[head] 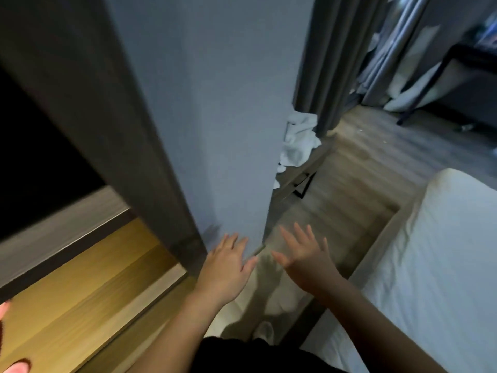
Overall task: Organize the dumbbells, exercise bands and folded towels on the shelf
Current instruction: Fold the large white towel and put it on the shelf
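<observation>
Head view, looking down along a wall corner. The person is holding both hands out in front of the body. The left hand is hovering at the foot of the corner with its fingers straight and slightly spread, gripping nothing; whether its fingertips are touching the wall cannot be told. The right hand, just to the right, is also spreading wide and empty above the wooden floor.

The only task item showing is a white towel, lying crumpled rather than folded on a low wooden shelf at the far side of the corner, which is hiding part of it. It is lying well apart from both hands. No dumbbells or exercise bands are appearing in this view. A bed is occupying the near right, and grey curtains are hanging at the far side.

Handling, as a judgement: the towel is looking soft, light and limp (it will sag and unfold if lifted by one corner). It is probably best taken with both hands, gathered under the heap or pinched along one edge, then shaken flat for folding. It is neither fragile nor slippery. The reach is not yet beginning, so the work appears to be at an early stage.
</observation>
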